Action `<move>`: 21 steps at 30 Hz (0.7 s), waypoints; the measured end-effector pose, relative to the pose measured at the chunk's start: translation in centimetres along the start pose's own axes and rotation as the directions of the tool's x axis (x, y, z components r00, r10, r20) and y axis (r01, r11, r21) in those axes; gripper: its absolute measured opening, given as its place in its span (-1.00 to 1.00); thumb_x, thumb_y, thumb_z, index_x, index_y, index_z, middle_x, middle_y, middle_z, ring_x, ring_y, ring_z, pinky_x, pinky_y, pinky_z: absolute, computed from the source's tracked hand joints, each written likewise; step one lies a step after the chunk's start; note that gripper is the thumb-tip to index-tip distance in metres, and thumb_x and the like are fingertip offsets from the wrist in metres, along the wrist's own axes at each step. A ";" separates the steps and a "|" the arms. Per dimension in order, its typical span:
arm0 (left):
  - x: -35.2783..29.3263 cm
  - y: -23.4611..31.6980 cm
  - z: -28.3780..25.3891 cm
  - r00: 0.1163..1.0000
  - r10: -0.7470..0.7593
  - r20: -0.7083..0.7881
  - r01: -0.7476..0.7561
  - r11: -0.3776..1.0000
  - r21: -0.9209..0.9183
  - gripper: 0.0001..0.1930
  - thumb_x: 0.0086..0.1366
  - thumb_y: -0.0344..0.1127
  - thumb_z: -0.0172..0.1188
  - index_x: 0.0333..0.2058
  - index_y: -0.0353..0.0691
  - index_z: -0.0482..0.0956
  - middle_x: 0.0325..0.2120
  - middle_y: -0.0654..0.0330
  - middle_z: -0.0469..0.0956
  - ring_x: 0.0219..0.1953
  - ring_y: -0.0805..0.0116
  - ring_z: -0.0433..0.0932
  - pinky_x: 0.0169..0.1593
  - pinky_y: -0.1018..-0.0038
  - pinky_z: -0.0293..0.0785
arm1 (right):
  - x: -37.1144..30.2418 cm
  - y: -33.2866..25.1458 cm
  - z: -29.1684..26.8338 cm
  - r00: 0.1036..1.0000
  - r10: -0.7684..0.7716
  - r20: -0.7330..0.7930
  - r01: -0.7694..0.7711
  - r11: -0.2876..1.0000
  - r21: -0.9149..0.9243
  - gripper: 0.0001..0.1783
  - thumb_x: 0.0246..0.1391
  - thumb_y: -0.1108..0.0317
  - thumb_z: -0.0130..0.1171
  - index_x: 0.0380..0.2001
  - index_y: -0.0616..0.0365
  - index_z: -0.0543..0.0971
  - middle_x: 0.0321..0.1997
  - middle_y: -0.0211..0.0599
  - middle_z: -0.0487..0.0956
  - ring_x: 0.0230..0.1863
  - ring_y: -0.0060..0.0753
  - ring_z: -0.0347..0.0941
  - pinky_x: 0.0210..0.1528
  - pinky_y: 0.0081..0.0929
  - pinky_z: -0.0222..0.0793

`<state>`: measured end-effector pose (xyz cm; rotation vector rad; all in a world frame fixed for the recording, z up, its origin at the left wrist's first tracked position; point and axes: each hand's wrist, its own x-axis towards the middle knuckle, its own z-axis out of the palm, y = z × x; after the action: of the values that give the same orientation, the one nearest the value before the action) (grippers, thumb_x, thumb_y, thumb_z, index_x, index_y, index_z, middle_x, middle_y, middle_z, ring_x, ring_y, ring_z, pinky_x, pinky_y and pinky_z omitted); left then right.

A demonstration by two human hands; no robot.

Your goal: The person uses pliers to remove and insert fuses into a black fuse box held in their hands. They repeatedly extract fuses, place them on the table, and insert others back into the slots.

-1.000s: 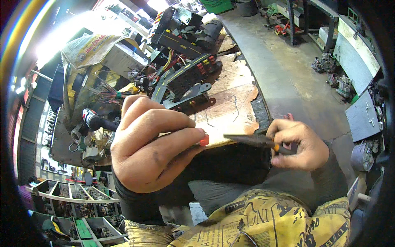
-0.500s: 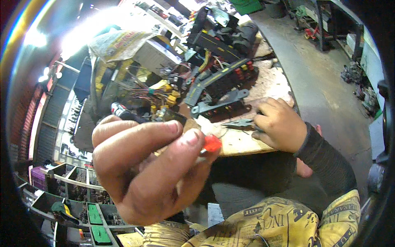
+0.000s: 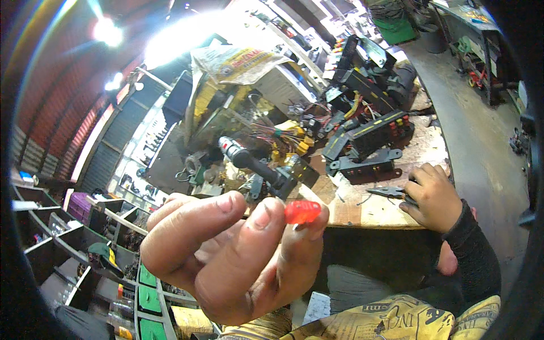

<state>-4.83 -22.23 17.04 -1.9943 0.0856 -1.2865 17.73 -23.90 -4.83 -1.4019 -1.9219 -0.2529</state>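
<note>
The left hand [image 3: 235, 255] is raised close to the camera, pinching a small translucent red plastic piece [image 3: 303, 212] between thumb and fingertips. The piece is in the air in front of the bench's near edge; its lower part is covered by the fingers, and its underside cannot be made out. The left forearm is largely hidden behind the hand.

The right hand [image 3: 433, 197] rests at the near edge of the wooden worktop [image 3: 374, 214], fingers closed around dark metal pliers [image 3: 386, 191]. The handles are mostly covered by the hand; how far the tips are parted cannot be told.

Beyond the pliers lie a flat dark grey bracketed module [image 3: 365, 165] and a long black housing with red inserts [image 3: 381, 134]. A black stalk switch with a grey end [image 3: 252, 163] stands behind the raised hand, its foot partly obstructed by the fingertips. Yellow connectors with loose wires [image 3: 290, 137] lie farther back. Glare obliterates detail at the upper background. The yellow printed shirt [image 3: 391, 320] is cut off by the lower edge.
</note>
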 end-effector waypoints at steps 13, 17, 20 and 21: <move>2.1 -1.5 -3.9 0.963 0.259 0.070 -0.269 0.934 0.234 -0.71 0.16 -0.38 0.28 -0.16 -0.40 0.54 -0.30 0.02 0.50 -0.23 0.25 0.42 -0.10 0.38 0.27 | 0.0 -0.1 0.4 0.994 0.078 0.079 -0.081 0.996 0.043 -0.68 -0.20 0.21 0.40 -0.41 0.16 0.57 -0.12 -0.13 0.52 -0.03 -0.04 0.38 0.01 -0.14 0.29; 0.8 -1.1 -2.8 0.995 0.099 -0.020 -0.096 0.988 0.118 -0.70 0.14 -0.34 0.32 -0.19 -0.37 0.55 -0.31 0.01 0.48 -0.24 0.23 0.42 -0.13 0.38 0.28 | 0.8 -0.7 -1.0 0.988 0.105 -0.112 -0.084 0.980 0.182 -0.72 -0.17 0.28 0.37 -0.39 0.16 0.56 -0.18 -0.12 0.52 -0.10 -0.01 0.42 -0.03 -0.17 0.32; -1.6 0.4 -1.0 0.982 -0.190 0.022 0.191 0.971 -0.142 -0.69 0.01 -0.31 0.44 -0.25 -0.21 0.61 -0.34 0.11 0.51 -0.31 0.26 0.42 -0.21 0.38 0.30 | 0.9 -1.5 -3.5 0.933 0.257 -0.252 -0.078 0.828 0.555 -0.79 -0.03 0.36 0.30 -0.33 0.20 0.55 -0.23 -0.13 0.57 -0.18 -0.16 0.51 -0.10 -0.32 0.39; -2.6 0.9 -0.2 0.963 -0.217 0.157 0.250 0.940 -0.234 -0.68 -0.05 -0.30 0.49 -0.28 -0.14 0.64 -0.36 0.16 0.53 -0.34 0.29 0.42 -0.25 0.38 0.31 | 0.7 -2.1 -4.2 0.922 0.355 -0.155 -0.120 0.643 0.756 -0.80 0.02 0.38 0.26 -0.28 0.23 0.56 -0.23 -0.17 0.59 -0.18 -0.27 0.52 -0.10 -0.39 0.40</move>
<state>-5.98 -21.92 14.58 -2.3593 -0.0558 -1.3433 17.57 -26.49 -0.87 -0.9605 -1.3134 0.4077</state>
